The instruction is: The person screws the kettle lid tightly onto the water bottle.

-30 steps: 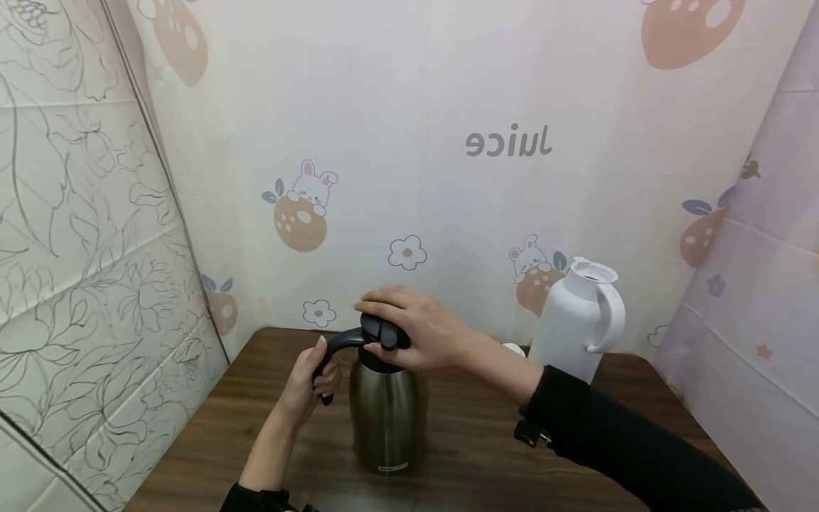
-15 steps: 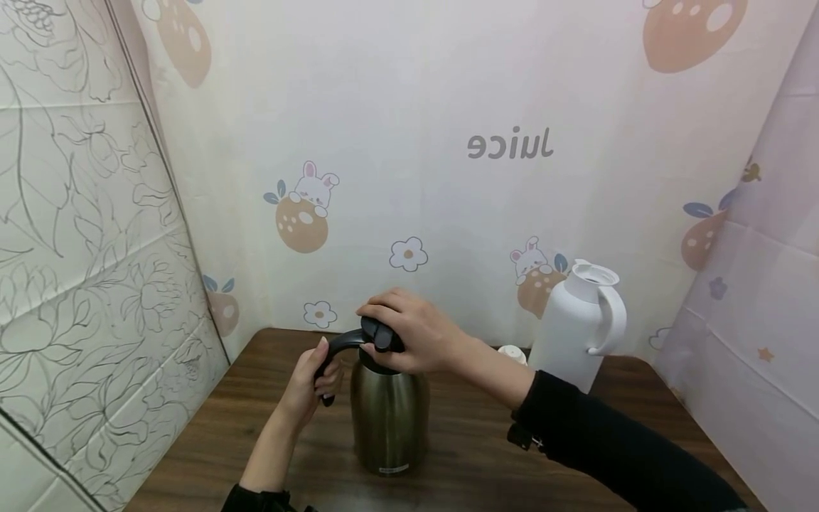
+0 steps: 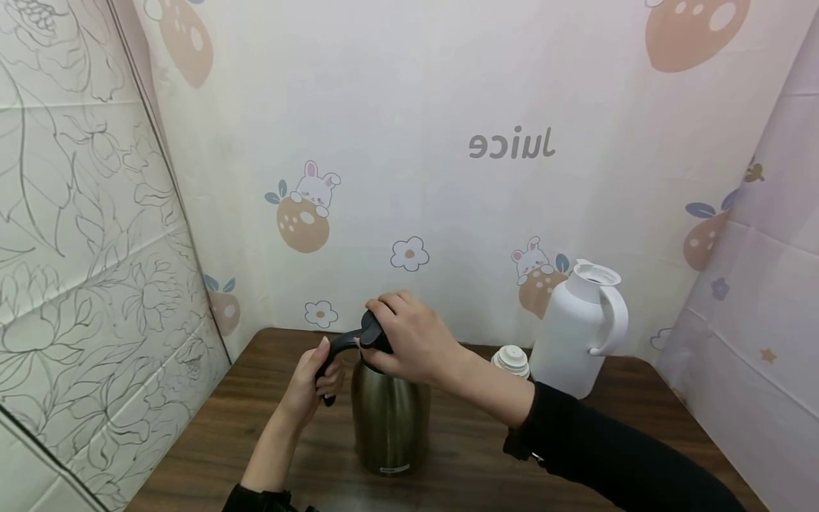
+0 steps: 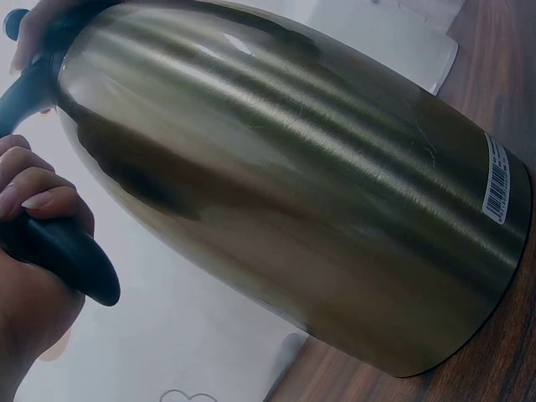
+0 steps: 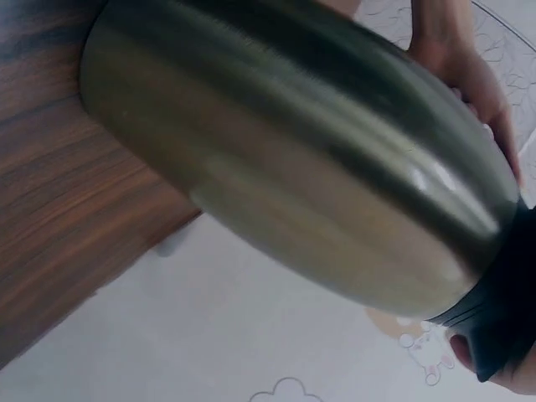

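A bronze-coloured metal thermos jug [image 3: 390,423] stands upright on the brown wooden table [image 3: 256,419]. My left hand [image 3: 307,380] grips its black curved handle [image 3: 343,343] from the left, fingers wrapped round it. From above and the right, my right hand [image 3: 412,338] holds the black lid [image 3: 372,334] on the jug's neck, fingers over the far side and thumb on the near side. Part of the lid is hidden under that hand. In the left wrist view a barcode label [image 4: 497,180] shows low on the jug's body.
At the back right stands a white jug [image 3: 569,341] with a side handle and an uncovered top. Beside it on the left is a white stopper [image 3: 510,360], partly behind my right forearm. Patterned cloth [image 3: 416,178] hangs behind the table and on both sides.
My right hand has turned the black lid on the neck, its wrist swinging slightly. More of the white stopper shows past the forearm. My left hand keeps its grip on the handle.
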Motion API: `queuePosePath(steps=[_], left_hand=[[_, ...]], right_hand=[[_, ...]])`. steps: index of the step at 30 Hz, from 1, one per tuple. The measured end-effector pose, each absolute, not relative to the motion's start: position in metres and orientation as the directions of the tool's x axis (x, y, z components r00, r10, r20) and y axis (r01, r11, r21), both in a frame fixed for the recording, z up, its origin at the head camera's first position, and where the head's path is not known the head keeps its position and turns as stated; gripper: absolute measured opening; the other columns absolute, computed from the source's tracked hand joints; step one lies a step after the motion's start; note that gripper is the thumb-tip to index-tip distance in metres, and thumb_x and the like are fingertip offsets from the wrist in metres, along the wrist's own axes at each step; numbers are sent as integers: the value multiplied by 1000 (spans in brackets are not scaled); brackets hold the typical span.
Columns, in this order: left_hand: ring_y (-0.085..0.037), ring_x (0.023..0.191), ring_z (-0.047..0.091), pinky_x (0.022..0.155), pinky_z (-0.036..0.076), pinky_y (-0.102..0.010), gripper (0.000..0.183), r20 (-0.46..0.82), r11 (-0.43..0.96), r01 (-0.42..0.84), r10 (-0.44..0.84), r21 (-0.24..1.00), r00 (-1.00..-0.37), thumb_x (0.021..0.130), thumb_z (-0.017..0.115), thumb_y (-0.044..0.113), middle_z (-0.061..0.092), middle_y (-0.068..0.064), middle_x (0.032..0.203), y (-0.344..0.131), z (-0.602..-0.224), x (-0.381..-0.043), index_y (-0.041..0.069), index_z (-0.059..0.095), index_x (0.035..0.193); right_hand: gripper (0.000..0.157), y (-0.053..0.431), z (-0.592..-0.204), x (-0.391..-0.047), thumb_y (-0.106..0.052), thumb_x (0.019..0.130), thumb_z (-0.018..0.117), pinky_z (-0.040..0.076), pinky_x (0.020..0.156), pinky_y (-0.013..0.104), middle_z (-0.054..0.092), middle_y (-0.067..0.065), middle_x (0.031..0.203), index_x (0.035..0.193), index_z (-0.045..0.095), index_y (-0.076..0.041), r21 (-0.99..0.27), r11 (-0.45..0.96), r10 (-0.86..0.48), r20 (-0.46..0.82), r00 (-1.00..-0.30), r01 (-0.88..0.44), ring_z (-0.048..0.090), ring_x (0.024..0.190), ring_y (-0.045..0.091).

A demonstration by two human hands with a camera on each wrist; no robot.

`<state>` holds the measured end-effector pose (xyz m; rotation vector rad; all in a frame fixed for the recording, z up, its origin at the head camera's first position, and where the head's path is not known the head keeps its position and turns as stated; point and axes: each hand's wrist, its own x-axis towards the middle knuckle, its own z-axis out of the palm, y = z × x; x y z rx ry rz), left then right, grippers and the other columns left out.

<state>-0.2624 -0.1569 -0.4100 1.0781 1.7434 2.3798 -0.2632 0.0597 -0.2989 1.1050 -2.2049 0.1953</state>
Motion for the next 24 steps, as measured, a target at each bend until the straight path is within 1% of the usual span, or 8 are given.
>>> queuePosePath(steps=[3,6,9,12,14,19,24], left_hand=[[-19,41,17,43,10,-46,58,515,-376,380,382,845,-768,111,23,34,24,3,50,-157,-411,-263,-5,22,68],[-19,41,17,43,11,-46,57,512,-370,381,381,847,-770,111,23,33,25,2,50,-158,-410,-262,-5,22,68],[-19,41,17,43,11,-46,57,511,-373,377,384,848,-769,111,23,33,25,3,50,-158,-410,-262,-4,22,68],[-19,41,17,43,10,-46,56,509,-380,370,386,848,-769,111,23,33,24,2,50,-158,-410,-262,-3,22,68],[-20,40,16,43,10,-45,56,510,-380,371,385,847,-770,111,24,34,24,2,50,-157,-410,-262,-2,23,67],[-22,40,16,42,11,-44,55,518,-380,380,384,843,-764,111,23,32,24,1,50,-157,-410,-263,0,25,66],[-19,40,17,42,10,-45,55,513,-385,371,388,845,-766,111,22,32,24,2,50,-157,-409,-262,1,25,66]], right_hand=[[66,62,-295,-260,-56,89,56,58,80,35,63,6,120,131,59,-5,131,620,-682,577,-449,-773,54,109,20],[77,68,-290,-261,-67,89,50,55,89,36,59,4,130,142,51,-10,117,587,-722,523,-452,-801,51,118,17],[78,76,-288,-266,-69,90,48,51,98,38,54,2,140,148,44,-16,104,532,-763,490,-422,-841,45,127,15],[71,82,-288,-273,-62,94,49,47,103,39,49,2,146,149,42,-18,106,456,-800,483,-355,-884,41,133,14],[65,84,-289,-280,-56,96,49,46,104,41,49,4,146,147,45,-16,122,395,-819,495,-289,-911,41,133,15],[53,84,-291,-295,-47,99,47,49,99,39,57,6,136,137,55,-11,175,264,-831,540,-132,-949,48,124,15],[50,82,-296,-304,-46,100,43,50,96,35,62,5,127,130,61,-10,173,197,-809,584,-60,-965,52,118,13]])
